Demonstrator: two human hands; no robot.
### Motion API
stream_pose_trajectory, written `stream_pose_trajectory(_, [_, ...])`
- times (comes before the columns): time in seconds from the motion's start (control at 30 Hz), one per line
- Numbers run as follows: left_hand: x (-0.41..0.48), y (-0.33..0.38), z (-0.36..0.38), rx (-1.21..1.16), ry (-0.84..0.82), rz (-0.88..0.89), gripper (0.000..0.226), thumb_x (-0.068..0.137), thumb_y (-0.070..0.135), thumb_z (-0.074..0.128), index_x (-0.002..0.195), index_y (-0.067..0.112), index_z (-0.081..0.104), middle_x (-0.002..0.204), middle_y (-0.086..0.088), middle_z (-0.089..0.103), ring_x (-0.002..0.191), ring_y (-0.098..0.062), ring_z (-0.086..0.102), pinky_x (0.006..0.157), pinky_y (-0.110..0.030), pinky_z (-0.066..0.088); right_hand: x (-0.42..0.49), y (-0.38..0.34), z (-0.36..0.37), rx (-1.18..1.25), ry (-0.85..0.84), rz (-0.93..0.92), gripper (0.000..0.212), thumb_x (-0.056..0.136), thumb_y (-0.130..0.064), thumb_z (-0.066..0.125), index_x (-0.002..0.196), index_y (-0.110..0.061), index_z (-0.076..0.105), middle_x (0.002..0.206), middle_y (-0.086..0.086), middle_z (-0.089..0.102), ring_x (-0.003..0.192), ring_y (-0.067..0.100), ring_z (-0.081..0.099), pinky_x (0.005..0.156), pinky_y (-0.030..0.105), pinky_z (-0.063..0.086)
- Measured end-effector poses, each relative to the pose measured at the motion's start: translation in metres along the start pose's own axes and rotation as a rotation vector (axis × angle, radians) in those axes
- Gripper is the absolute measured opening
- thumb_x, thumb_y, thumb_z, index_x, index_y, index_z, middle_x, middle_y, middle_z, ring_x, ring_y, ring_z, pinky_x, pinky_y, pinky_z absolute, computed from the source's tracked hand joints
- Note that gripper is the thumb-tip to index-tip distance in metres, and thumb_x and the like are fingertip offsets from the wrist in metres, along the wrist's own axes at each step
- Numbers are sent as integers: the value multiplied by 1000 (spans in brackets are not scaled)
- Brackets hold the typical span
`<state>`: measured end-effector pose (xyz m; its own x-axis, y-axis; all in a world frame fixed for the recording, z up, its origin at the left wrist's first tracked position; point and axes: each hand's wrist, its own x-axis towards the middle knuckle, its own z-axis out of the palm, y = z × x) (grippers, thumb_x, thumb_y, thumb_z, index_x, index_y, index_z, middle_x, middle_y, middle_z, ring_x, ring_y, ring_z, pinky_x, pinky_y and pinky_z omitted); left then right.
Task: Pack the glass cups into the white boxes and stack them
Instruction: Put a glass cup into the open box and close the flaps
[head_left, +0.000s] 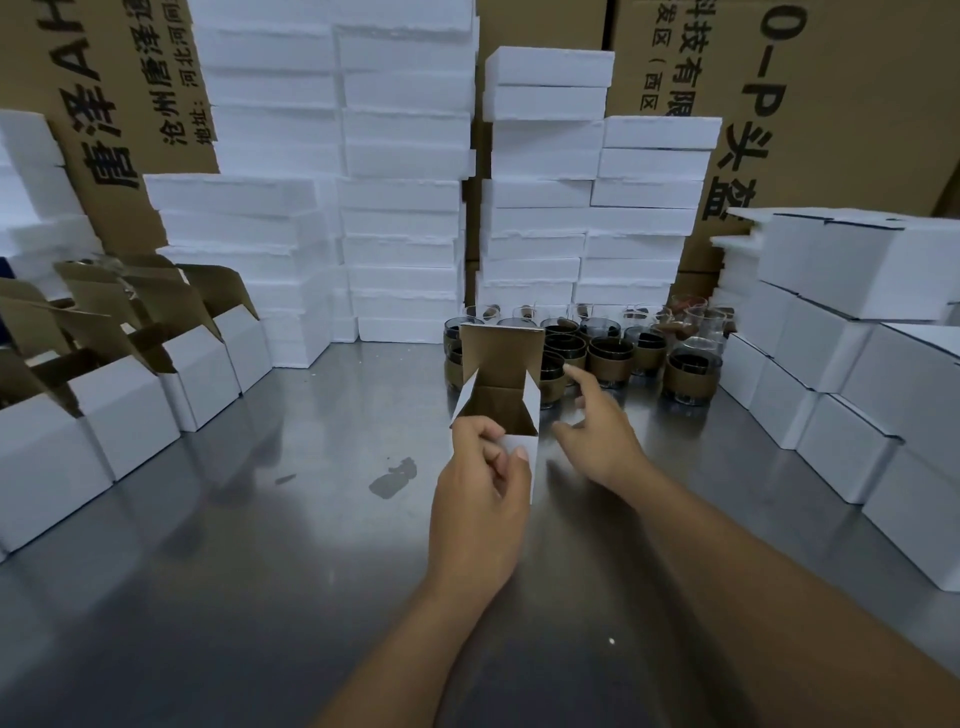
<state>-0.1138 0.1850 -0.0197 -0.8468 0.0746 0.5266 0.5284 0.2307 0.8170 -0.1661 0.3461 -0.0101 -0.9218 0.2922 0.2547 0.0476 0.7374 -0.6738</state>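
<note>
Glass cups with brown sleeves (613, 358) stand clustered just beyond the right hand (597, 436), which reaches for them with fingers spread, empty. Left hand (480, 499) pinches the front wall of an open white cardboard box (498, 395), lid flap up (brown inside). Best to keep the box mouth steady and upright, take the nearest cup by its sleeve, and lower it straight in. Closed white boxes (831, 374) stacked right of the right hand.

Open white box (511, 410) upright, brown inside, lid flap raised, just before clustered glass cups (613, 353) with brown sleeves; closed white boxes (841, 379) stacked right.
</note>
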Motion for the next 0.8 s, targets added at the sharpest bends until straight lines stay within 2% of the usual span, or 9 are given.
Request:
stream_pose_trajectory(0.13, [0,0,1,-7,12,-11,20,92,18,53,85,32,40,65,11,48,67,2,52,55,-13,42,17,-2,7,-59,-5,44,70,89,-18,55,145,-40,20,125,8,44,102,25,52,85,37,43])
stream_pose_trajectory(0.2, [0,-1,2,-14,13,-11,21,92,18,53,83,33,42,64,12,48,67,2,52,55,-13,42,25,-5,8,-89,-39,44,66,89,-19,55,144,-36,24,126,10,47,110,28,50,88,38,44])
stream_pose_trajectory(0.27, [0,-2,3,-14,6,2,22,92,17,53,83,35,43,63,13,49,67,1,52,56,-13,42,31,-8,7,-97,-60,29,57,88,-17,55,139,-28,32,123,14,51,105,30,53,85,35,44])
stream_pose_trajectory(0.37, [0,-3,3,6,-11,29,23,92,17,53,84,37,43,66,11,50,69,-2,52,56,-16,43,30,-9,3,-103,-23,9,38,88,-19,60,122,-23,43,121,9,43,92,22,49,77,28,37])
stream_pose_trajectory(0.47, [0,-3,4,22,-40,42,23,92,17,53,86,37,44,69,9,52,70,-5,53,57,-22,45,23,-6,-3,-79,82,-1,23,83,-24,68,94,-20,47,112,3,41,88,16,45,73,25,33])
stream_pose_trajectory(0.53, [-1,-2,3,32,-73,54,23,93,18,52,87,38,43,77,12,53,70,-7,52,59,-28,46,12,-2,-8,-85,96,3,30,79,-27,72,82,-21,43,105,0,42,85,14,43,63,25,30])
stream_pose_trajectory(0.6, [-2,0,3,49,-108,70,24,93,18,51,88,39,42,78,12,53,70,-9,51,60,-29,46,-4,3,-14,-112,62,5,34,77,-29,74,80,-21,41,99,-1,45,80,14,43,56,23,27])
stream_pose_trajectory(0.7, [-6,4,1,63,-143,57,25,93,19,50,89,42,41,71,9,52,70,-7,52,61,-27,46,-34,9,-23,-80,68,-19,37,75,-30,76,77,-22,39,90,-1,46,77,14,42,56,23,28])
stream_pose_trajectory(0.8, [-12,8,-3,59,-166,44,24,93,20,50,89,42,41,67,12,51,70,-2,51,59,-16,42,-67,4,-30,63,91,-43,38,72,-24,79,80,-15,43,90,4,49,80,19,47,63,30,38])
